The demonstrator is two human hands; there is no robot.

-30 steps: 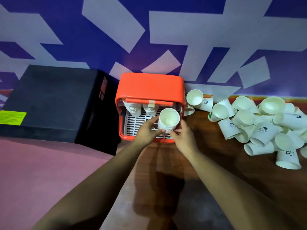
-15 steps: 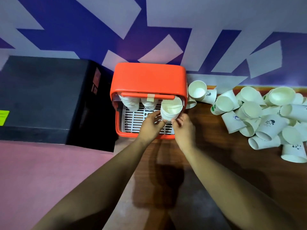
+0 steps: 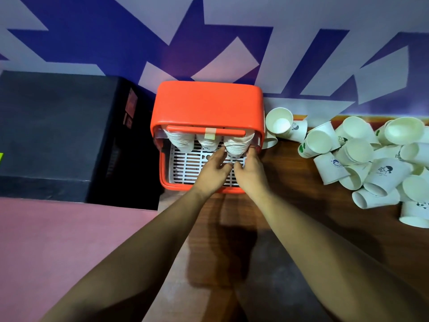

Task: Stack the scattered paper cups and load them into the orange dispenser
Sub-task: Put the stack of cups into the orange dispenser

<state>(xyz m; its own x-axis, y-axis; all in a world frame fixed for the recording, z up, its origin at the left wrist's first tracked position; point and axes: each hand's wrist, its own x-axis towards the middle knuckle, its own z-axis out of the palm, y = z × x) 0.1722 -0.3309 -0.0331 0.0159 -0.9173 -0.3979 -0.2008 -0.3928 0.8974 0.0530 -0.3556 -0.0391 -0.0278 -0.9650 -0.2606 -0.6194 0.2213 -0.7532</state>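
The orange dispenser (image 3: 206, 105) stands against the wall, with a white slatted tray (image 3: 185, 166) at its base. Three cup stacks hang from its underside: left (image 3: 180, 141), middle (image 3: 207, 144) and right (image 3: 235, 146). Both my hands are under the right stack. My left hand (image 3: 212, 169) touches its lower left side with its fingertips. From the right, my right hand (image 3: 249, 169) holds the stack's bottom with thumb and fingers. The stack's top is hidden inside the dispenser.
A heap of several loose white paper cups (image 3: 362, 159) lies on the brown wooden table (image 3: 290, 205) to the right of the dispenser. A black box (image 3: 58, 133) stands to its left. A pink surface (image 3: 58, 240) covers the front left.
Both hands lifted the cup stack from in front of the tray up into the dispenser's right slot. The open cup mouth that faced me is now hidden inside.
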